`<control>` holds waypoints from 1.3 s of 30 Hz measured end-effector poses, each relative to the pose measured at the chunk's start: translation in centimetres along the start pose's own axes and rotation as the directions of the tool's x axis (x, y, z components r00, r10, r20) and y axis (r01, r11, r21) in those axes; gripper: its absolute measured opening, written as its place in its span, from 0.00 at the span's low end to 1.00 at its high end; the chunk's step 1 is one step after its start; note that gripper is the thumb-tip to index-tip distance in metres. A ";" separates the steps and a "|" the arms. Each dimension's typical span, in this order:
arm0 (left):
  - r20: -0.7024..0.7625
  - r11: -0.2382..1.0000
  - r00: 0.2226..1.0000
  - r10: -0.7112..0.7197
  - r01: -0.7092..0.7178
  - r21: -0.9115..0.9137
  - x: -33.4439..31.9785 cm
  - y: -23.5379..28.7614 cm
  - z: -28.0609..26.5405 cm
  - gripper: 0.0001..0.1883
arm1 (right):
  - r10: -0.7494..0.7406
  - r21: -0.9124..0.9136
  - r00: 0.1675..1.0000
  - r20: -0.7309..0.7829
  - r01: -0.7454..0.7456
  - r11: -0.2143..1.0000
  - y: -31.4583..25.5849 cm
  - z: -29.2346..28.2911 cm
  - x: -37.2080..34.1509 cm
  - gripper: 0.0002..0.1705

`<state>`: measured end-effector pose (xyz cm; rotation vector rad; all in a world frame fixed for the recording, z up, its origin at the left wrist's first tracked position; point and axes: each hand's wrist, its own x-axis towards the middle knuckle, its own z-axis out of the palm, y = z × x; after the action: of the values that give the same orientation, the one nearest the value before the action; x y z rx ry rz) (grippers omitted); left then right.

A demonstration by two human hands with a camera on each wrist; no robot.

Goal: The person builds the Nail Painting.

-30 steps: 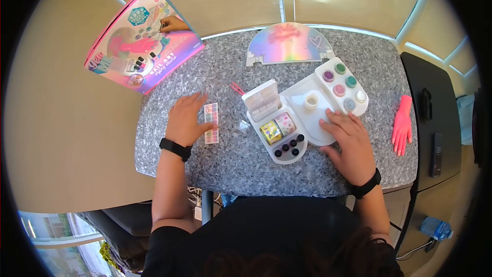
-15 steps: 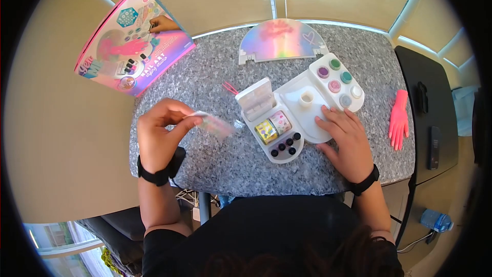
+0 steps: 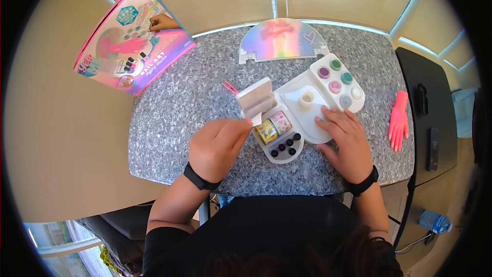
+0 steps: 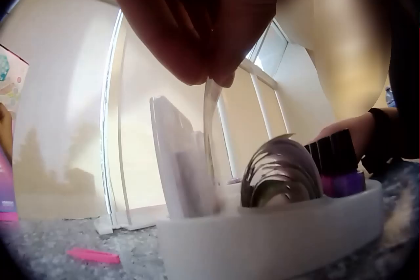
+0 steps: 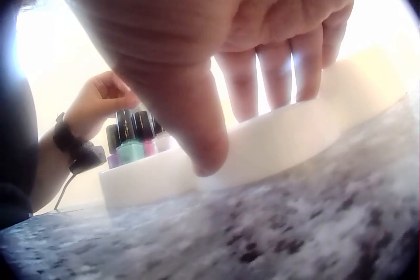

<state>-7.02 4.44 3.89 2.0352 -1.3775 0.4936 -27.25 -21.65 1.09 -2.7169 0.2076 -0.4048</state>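
Observation:
My left hand pinches a thin sticker sheet by its top edge between thumb and fingertips. In the left wrist view the sheet hangs down into the white nail art tray, between an upright pale case and the sticker rolls. My right hand rests on the front edge of the white tray, fingers spread on top; the right wrist view shows its thumb against the side wall. Small black-capped polish bottles stand at the tray's near end.
Round pots of color fill the tray's far right section. A pink model hand lies at the right. Behind stand a rainbow half-round panel and, at the left, a nail art box. Pink tweezers lie beside the tray.
The left hand picked up the sticker sheet from the table, then carried it right to the tray, where it now holds it upright. The right hand stays on the tray.

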 end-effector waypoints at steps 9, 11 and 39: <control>-0.130 0.976 0.973 -0.190 0.173 -0.130 2.2 -0.9 -0.4 0.16 | 0.010 0.011 1.000 -0.001 -0.010 1.000 0.0 0.0 0.0 0.39; 0.040 0.955 0.963 -0.266 0.269 -0.125 0.7 -2.6 -0.9 0.18 | 0.008 0.009 1.000 -0.006 -0.008 1.000 0.1 0.1 0.0 0.38; -0.164 0.856 0.861 0.482 -0.423 0.296 -1.0 3.6 -0.9 0.04 | -0.041 0.583 0.982 0.184 -0.075 0.809 -8.0 -4.3 3.8 0.13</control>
<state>-10.65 4.79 4.94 1.7490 -1.7210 1.1311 -24.24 -16.60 9.00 -2.1133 0.0387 -0.1609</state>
